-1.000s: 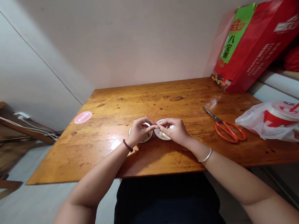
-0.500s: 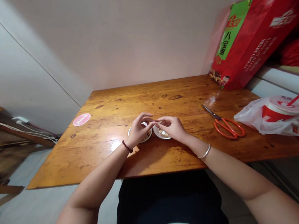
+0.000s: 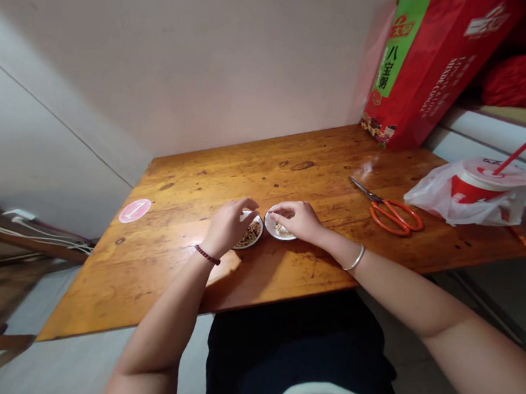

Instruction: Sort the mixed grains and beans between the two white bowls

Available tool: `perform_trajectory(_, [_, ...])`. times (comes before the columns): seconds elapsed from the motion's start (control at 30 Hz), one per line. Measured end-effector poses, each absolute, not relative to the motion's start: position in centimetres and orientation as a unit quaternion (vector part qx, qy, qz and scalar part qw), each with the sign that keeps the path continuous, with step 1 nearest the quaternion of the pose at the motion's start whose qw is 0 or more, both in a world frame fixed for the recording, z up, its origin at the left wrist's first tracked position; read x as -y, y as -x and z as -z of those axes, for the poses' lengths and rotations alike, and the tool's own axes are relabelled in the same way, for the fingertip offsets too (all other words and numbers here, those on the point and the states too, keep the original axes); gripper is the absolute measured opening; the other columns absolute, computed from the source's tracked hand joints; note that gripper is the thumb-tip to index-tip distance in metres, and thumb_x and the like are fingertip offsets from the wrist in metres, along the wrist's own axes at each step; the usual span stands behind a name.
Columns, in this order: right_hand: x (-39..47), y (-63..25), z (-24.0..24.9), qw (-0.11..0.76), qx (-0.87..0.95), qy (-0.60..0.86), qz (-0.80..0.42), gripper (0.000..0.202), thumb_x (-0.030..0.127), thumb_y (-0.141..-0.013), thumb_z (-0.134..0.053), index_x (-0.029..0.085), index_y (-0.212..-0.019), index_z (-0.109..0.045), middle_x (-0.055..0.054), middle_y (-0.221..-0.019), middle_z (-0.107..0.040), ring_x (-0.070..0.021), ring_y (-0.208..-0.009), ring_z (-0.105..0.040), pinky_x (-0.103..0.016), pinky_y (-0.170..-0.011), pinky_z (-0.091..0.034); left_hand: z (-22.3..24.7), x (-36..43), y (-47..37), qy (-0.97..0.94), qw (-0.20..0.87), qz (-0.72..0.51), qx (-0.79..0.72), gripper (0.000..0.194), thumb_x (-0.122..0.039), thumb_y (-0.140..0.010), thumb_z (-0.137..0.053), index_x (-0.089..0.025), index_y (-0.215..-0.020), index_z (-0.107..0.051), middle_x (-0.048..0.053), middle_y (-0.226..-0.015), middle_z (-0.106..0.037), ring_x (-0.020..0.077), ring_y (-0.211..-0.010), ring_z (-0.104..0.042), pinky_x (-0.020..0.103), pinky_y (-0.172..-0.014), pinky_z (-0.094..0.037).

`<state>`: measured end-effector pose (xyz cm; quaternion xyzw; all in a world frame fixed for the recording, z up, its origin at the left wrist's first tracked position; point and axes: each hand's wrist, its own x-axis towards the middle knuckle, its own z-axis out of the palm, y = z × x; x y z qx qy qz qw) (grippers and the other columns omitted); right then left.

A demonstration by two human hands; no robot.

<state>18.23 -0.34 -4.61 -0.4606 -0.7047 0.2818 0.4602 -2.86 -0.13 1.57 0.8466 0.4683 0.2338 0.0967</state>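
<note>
Two small white bowls stand side by side near the table's front. The left bowl (image 3: 257, 236) contains many small brownish, grain-like pieces (image 3: 247, 235). In the right bowl (image 3: 270, 227) lie fewer, paler pieces (image 3: 282, 228). My left hand (image 3: 229, 224) is over the left bowl's far left part, thumb and curved fingers apart, with nothing visible between them. Over the right bowl is my right hand (image 3: 298, 220), its thumb and fingertips drawn close together. Anything pinched there is too small to make out.
Orange-handled scissors (image 3: 393, 215) lie on the wooden table (image 3: 225, 175) to the right. Beyond them stands a red and white cup (image 3: 476, 188) with a straw, in a plastic bag (image 3: 429, 196). A red carton (image 3: 438, 59) is at the back right, a pink round sticker (image 3: 135, 211) at the left.
My hands, whose fingertips met between the bowls, have moved apart. The left has gone left over its bowl and opened; the right is now above the right bowl. The view has shifted slightly.
</note>
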Motion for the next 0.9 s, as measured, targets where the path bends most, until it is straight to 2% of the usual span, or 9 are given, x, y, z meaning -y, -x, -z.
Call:
perform_trajectory(0.1, [0.3,-18.2,4.5,0.465,0.693,0.469,-0.289,0.015,0.030,-0.084,-0.070,0.026,-0.095,-0.079,-0.003,-0.092,-0.080,-0.0197,-0.078,-0.075,-0.032,-0.074,-0.060,-2.6,-0.1,4.3,-0.853,0.019,-0.104,-0.512,0.018,-0.024,-0.093,-0.053,-0.022,-0.101,-0.069,0.007,-0.102,-0.073,0.0252,-0.095,-0.066,0.033,-0.078,-0.048])
perform_trajectory(0.27, [0.3,-18.3,4.3,0.476,0.687,0.458,-0.301,0.017,0.028,-0.084,-0.069,0.025,-0.099,-0.078,-0.004,-0.096,-0.080,-0.0188,-0.081,-0.076,-0.031,-0.075,-0.060,-3.0,-0.3,5.3,-0.848,0.016,0.026,-0.529,0.021,-0.026,-0.086,-0.058,-0.024,-0.101,-0.073,0.009,-0.104,-0.074,0.0278,-0.096,-0.067,0.031,-0.073,-0.047])
perform_trajectory(0.5, [0.1,-18.5,4.6,0.459,0.702,0.457,-0.297,0.014,0.024,-0.083,-0.067,0.025,-0.090,-0.079,-0.002,-0.095,-0.080,-0.0198,-0.084,-0.076,-0.033,-0.080,-0.060,-2.4,-0.2,4.6,-0.842,-0.003,0.060,-0.535,0.023,-0.023,-0.084,-0.052,-0.021,-0.090,-0.074,0.011,-0.088,-0.075,0.0224,-0.076,-0.069,0.026,-0.055,-0.039])
perform_trajectory(0.77, [0.3,-18.5,4.2,0.444,0.702,0.469,-0.300,0.014,0.025,-0.083,-0.067,0.026,-0.091,-0.079,-0.001,-0.096,-0.079,-0.0197,-0.086,-0.075,-0.032,-0.081,-0.060,-2.6,0.0,4.2,-0.824,0.018,0.063,-0.562,0.029,-0.030,-0.089,-0.048,-0.024,-0.101,-0.074,0.009,-0.098,-0.075,0.0244,-0.085,-0.069,0.028,-0.063,-0.043])
perform_trajectory(0.9, [0.5,-18.4,3.9,0.443,0.701,0.463,-0.315,0.014,0.025,-0.085,-0.067,0.026,-0.091,-0.079,-0.001,-0.096,-0.079,-0.0196,-0.088,-0.075,-0.031,-0.083,-0.059,-3.0,0.3,3.6,-0.817,0.010,0.074,-0.571,0.032,-0.031,-0.093,-0.042,-0.023,-0.095,-0.073,0.010,-0.097,-0.075,0.0260,-0.084,-0.069,0.030,-0.066,-0.045])
